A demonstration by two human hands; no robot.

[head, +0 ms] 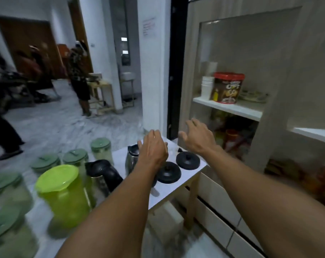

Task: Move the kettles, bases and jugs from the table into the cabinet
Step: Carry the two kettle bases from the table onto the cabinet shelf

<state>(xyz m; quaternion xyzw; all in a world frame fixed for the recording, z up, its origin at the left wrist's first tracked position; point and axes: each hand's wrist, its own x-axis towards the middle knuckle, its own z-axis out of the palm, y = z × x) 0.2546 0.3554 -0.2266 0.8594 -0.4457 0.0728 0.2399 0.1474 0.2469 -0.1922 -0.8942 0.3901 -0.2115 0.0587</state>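
Note:
On the white table (184, 181) stand a bright lime jug (63, 194), several pale green-lidded jugs (102, 149), a steel kettle with a black top (104, 174) and a second steel kettle (132, 157). Two round black bases (188, 160) (168, 172) lie near the table's right end. My left hand (153, 148) hovers over the second kettle, fingers apart, holding nothing. My right hand (199, 136) is spread open above the far base, reaching toward the cabinet (230, 108).
The cabinet's white shelf (232, 107) holds a stack of white cups (207, 87), a red-lidded tub (227, 88) and plates. Lower shelves hold dim items. Several people (79, 71) stand in the room at the left on a marble floor.

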